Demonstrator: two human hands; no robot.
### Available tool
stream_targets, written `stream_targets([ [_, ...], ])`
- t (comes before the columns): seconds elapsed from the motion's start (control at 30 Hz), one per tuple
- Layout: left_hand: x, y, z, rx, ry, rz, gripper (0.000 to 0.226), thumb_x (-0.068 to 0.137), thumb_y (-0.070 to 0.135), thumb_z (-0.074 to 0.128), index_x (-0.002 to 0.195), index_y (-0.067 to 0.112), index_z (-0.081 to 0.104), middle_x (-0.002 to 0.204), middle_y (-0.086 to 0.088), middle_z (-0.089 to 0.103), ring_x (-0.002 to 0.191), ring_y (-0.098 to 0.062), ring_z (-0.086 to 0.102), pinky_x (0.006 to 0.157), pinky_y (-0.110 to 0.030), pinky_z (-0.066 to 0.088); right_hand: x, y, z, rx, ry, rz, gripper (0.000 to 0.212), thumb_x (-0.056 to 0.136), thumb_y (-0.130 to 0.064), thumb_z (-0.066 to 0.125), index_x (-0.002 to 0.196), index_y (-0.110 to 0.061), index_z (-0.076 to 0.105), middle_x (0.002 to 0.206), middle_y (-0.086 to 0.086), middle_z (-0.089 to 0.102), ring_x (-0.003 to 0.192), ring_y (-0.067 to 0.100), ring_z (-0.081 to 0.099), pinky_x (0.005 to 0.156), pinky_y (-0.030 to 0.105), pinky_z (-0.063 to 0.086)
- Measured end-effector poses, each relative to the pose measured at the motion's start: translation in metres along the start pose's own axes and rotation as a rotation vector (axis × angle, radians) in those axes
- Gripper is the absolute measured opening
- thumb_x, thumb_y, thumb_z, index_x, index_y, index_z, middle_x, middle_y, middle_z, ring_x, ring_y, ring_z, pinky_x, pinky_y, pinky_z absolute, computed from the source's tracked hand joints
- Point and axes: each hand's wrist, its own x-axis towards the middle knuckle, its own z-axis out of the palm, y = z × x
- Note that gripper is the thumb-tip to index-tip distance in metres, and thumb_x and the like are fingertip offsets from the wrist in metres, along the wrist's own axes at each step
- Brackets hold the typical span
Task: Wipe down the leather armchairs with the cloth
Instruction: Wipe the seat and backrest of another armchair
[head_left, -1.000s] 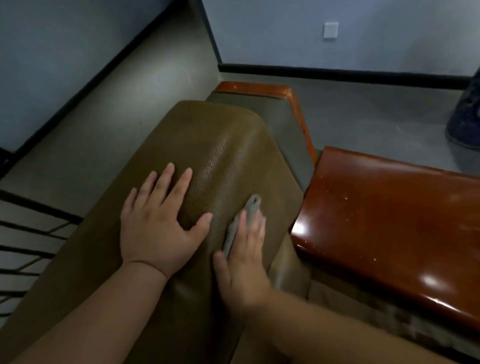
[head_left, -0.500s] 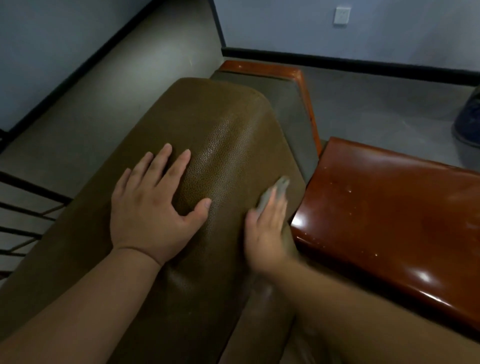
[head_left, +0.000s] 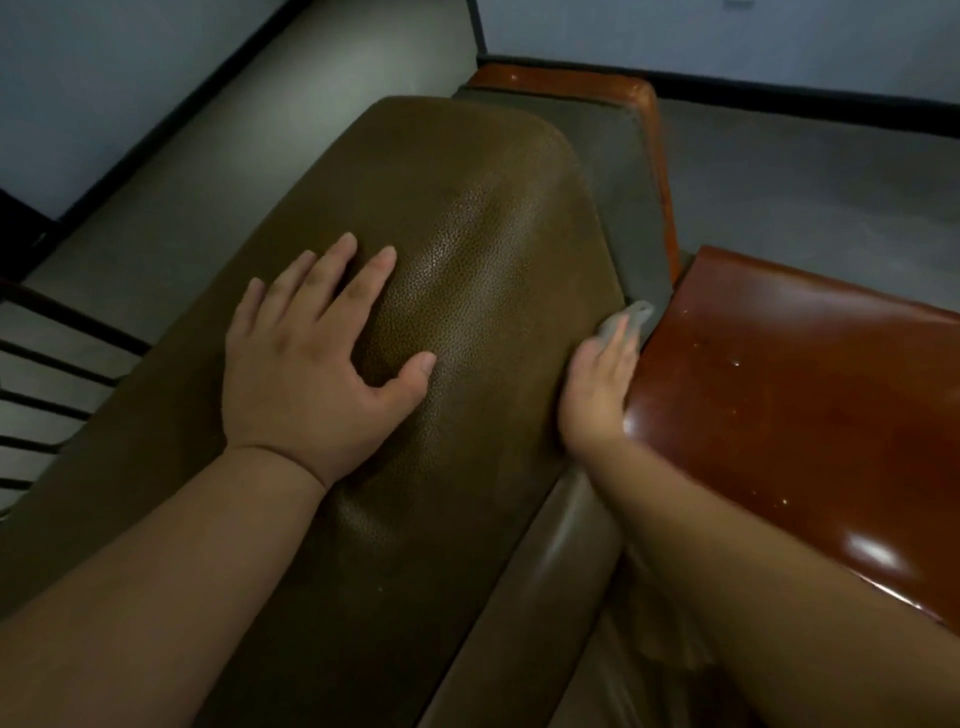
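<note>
Head view, the only one supplied: the olive-brown leather backrest of the armchair runs from lower left to upper centre, its grain catching a band of light. The left hand lies flat on the top of the backrest, fingers straight and spread, thumb out to the side, holding nothing. The right hand is at the right edge of the backrest, fingers straight and together, pressing the grey cloth against the leather; only the cloth's far end shows beyond the fingertips, and the hand is motion-blurred. The cloth sits in the narrow gap between the backrest and the glossy red-brown wooden armrest, which lies just beside the hand. A second wooden armrest shows at the far end, beyond a grey-green padded panel. Compared with half a second ago, the right hand and cloth have travelled right and away along the leather, from the slope of the backrest to its edge against the armrest; a second ago they were nearer the left thumb. The left hand keeps its place and spread. Dark railing bars cross the left margin above the grey floor
</note>
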Motion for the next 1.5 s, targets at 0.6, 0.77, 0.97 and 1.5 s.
stream_targets([
  [0.6, -0.001, 0.001, 0.002, -0.02, 0.051, 0.003, 0.083, 0.088, 0.076, 0.042, 0.162, 0.042, 0.029, 0.171, 0.004, 0.03, 0.157, -0.027, 0.028, 0.127, -0.057, 0.021, -0.06, -0.016, 0.009, -0.006, -0.071, -0.059, 0.078, 0.105, -0.058, 0.011, 0.166, -0.011, -0.001, 0.173, 0.018, -0.007, 0.16, 0.031, -0.009, 0.129, 0.042, -0.007],
  [0.77, 0.0, 0.0, 0.0, -0.013, 0.053, 0.009, 0.083, 0.087, 0.075, 0.044, 0.162, 0.041, 0.031, 0.17, 0.003, 0.031, 0.156, -0.028, 0.03, 0.126, -0.058, 0.022, -0.162, -0.046, 0.007, -0.02, -0.332, -0.395, 0.085, 0.098, -0.074, 0.013, 0.159, -0.031, -0.028, 0.167, 0.006, -0.036, 0.152, 0.028, -0.038, 0.124, 0.053, -0.016],
  [0.97, 0.0, -0.001, 0.002, -0.012, 0.051, 0.007, 0.083, 0.088, 0.078, 0.042, 0.162, 0.044, 0.027, 0.171, 0.006, 0.028, 0.157, -0.025, 0.026, 0.128, -0.055, 0.018, -0.036, -0.082, 0.005, 0.014, 0.059, -0.093, 0.065, 0.11, -0.033, 0.018, 0.164, 0.0, 0.002, 0.172, 0.019, -0.013, 0.159, 0.035, -0.013, 0.127, 0.054, -0.003],
  [1.5, -0.003, 0.0, -0.007, -0.004, -0.025, -0.019, 0.08, 0.089, 0.079, 0.035, 0.162, 0.048, 0.024, 0.173, 0.008, 0.024, 0.159, -0.023, 0.022, 0.128, -0.053, 0.018, -0.148, -0.125, 0.007, 0.111, -0.182, -0.207, 0.086, 0.096, -0.07, 0.015, 0.164, -0.027, -0.016, 0.17, 0.0, -0.028, 0.155, 0.019, -0.028, 0.126, 0.039, -0.015],
])
